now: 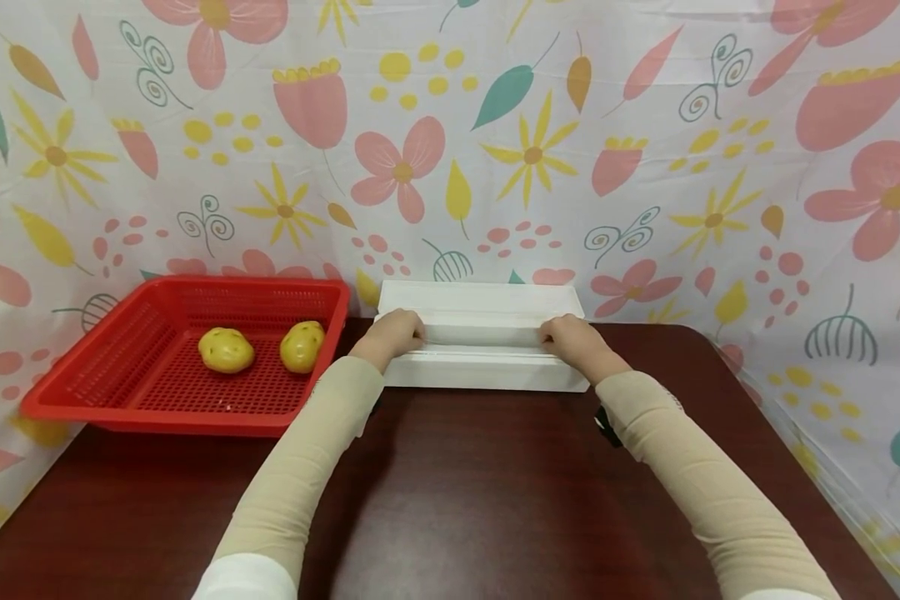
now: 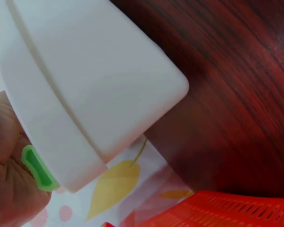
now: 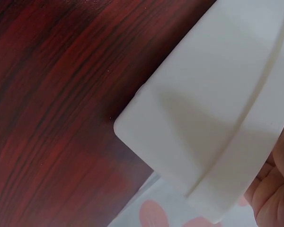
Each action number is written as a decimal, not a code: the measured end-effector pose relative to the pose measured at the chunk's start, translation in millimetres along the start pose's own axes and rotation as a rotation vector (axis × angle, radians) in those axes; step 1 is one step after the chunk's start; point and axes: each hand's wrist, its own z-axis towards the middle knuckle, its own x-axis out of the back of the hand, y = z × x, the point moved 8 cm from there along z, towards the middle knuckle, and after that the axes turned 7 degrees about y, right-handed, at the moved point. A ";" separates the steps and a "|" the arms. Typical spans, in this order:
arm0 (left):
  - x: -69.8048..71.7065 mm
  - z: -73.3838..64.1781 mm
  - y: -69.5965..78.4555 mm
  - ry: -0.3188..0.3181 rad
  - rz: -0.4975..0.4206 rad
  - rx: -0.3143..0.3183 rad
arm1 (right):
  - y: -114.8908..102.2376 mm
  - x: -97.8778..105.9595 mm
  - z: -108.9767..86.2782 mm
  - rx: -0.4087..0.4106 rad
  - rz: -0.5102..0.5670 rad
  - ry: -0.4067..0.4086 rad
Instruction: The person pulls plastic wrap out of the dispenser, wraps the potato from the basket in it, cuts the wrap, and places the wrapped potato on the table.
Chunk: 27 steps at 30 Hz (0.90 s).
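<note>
A long white plastic box (image 1: 487, 372) stands near the back of the dark wooden table, with a raised white panel (image 1: 480, 295) along its far side. My left hand (image 1: 392, 337) grips the box's upper part at its left end, fingers curled over the edge. At the opposite end my right hand (image 1: 576, 343) holds it the same way. Close to the left palm, a green clip-like piece (image 2: 40, 171) sits against the box's rim band in the left wrist view. The fingertips of both hands are mostly hidden by the box.
Left of the box stands a red plastic basket (image 1: 180, 421), with two yellow potatoes, one near its middle (image 1: 226, 350) and one by its right wall (image 1: 302, 347). A flower-patterned curtain (image 1: 450, 167) hangs behind the table (image 1: 480, 483).
</note>
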 end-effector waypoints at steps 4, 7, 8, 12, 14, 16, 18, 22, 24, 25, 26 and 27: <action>4.1 -2.2 -1.5 0.020 0.037 0.006 | 3.0 2.4 -2.2 -0.032 -0.005 0.014; 7.2 -4.4 -1.5 0.036 0.058 0.009 | 4.5 3.2 -4.6 -0.039 0.017 0.017; 7.6 -5.3 -1.3 0.037 0.059 0.008 | 4.5 3.6 -5.4 -0.036 0.023 0.017; 10.0 -8.4 0.4 0.053 0.045 -0.001 | 5.2 4.6 -7.7 -0.027 0.029 0.024; 11.0 -8.7 0.4 0.069 0.045 0.003 | 5.8 5.2 -8.7 -0.021 0.036 0.029; 12.4 -9.3 0.1 0.083 0.047 0.014 | 6.2 5.8 -9.5 -0.019 0.048 0.034; 13.8 -10.2 -0.3 0.092 0.045 0.022 | 6.6 7.1 -10.7 -0.028 0.064 0.040; 17.3 -12.3 0.6 0.110 0.015 0.025 | 7.0 15.5 -13.2 -0.038 0.080 0.099; 18.9 -13.7 1.5 0.122 0.001 0.015 | 5.2 20.7 -14.5 -0.023 0.081 0.134; 19.5 -14.6 1.9 0.128 -0.007 0.008 | 4.3 22.5 -15.2 -0.014 0.082 0.147; 19.9 -15.5 2.3 0.133 -0.011 0.003 | 3.9 23.7 -15.9 -0.012 0.086 0.154; 20.4 -16.6 2.6 0.138 -0.013 -0.005 | 3.7 24.0 -16.7 -0.013 0.091 0.151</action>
